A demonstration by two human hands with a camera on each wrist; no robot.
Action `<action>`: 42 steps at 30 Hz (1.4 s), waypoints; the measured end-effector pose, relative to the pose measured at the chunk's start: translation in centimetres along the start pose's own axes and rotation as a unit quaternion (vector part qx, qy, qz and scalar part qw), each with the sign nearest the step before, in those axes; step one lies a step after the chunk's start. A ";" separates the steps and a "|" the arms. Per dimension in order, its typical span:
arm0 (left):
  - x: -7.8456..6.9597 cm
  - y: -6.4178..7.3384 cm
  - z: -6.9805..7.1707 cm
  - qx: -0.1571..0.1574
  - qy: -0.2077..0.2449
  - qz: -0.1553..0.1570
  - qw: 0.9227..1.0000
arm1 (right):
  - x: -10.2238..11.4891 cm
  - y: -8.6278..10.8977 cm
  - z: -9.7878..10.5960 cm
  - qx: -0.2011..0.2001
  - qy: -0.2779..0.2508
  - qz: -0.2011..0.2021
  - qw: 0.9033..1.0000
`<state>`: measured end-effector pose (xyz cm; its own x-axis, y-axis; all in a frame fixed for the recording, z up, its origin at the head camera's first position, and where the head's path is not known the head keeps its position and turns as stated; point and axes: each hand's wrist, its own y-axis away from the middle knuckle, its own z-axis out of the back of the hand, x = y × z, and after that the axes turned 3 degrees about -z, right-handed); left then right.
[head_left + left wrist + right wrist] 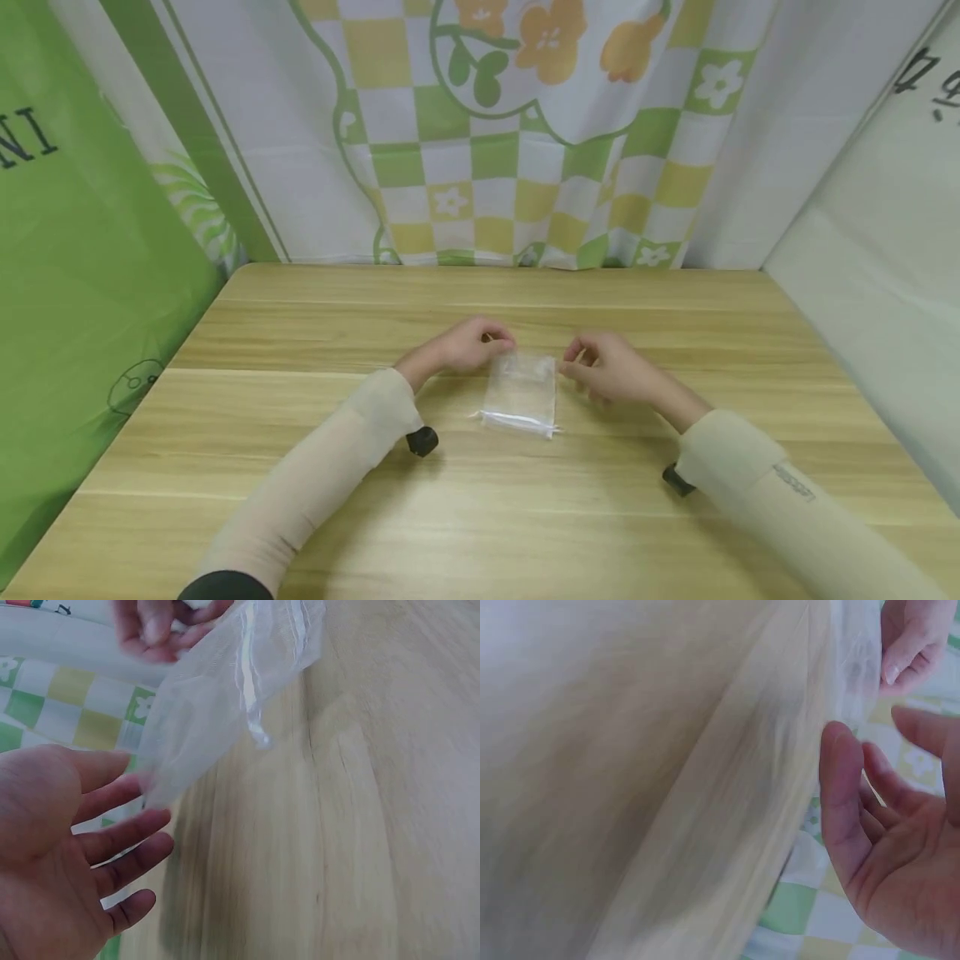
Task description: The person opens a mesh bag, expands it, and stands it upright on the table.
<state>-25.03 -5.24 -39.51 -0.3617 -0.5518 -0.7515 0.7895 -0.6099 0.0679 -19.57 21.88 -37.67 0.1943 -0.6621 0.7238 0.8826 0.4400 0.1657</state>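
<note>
A sheer white drawstring pouch (522, 387) is in front of me at the middle of the table, its ribbon end toward me. My left hand (474, 343) pinches the pouch's far left corner between thumb and forefinger; the other fingers are spread in the left wrist view. Close to the far right corner is my right hand (611, 367), its thumb and fingers apart and loosely bent, with nothing gripped. In the left wrist view, white ribbon (250, 675) crosses the pouch and ends in a loose tail. Whether the pouch rests on the table cannot be told.
The wooden table (480, 517) extends around both arms. Behind it hangs a checked curtain (495, 192) with flowers. A green cloth (90, 275) borders the left side and a white cloth (870, 208) the right. Small black devices sit under both wrists.
</note>
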 end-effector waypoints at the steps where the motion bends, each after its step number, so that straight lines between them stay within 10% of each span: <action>1: 0.2 0.4 0.2 -0.006 0.002 -0.001 1.000 | 0.0 0.5 -0.1 0.005 0.016 0.009 1.000; 6: 0.7 3.9 1.3 -0.027 -0.014 -0.012 0.999 | -0.1 2.7 -1.2 0.048 0.086 0.048 0.994; 15: -0.7 8.5 0.2 0.096 -0.061 -0.017 0.993 | 0.3 4.0 -2.8 0.044 0.083 0.097 0.991; 22: -1.1 8.3 -0.8 0.051 -0.071 -0.022 0.996 | 0.4 3.8 -3.3 0.029 0.081 0.110 0.990; 30: -1.2 7.4 0.6 0.014 0.037 -0.021 0.999 | 0.7 3.3 -1.9 0.014 0.003 0.064 0.998; 42: -2.2 4.6 2.2 -0.065 0.200 0.007 0.978 | 2.4 2.0 2.3 -0.041 -0.155 -0.009 0.987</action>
<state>-21.73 -8.08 -36.15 -0.1477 -0.2778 -0.9492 0.8586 -0.5123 0.0163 -18.28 22.56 -34.10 0.0494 -0.4472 0.8931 0.9192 0.3701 0.1345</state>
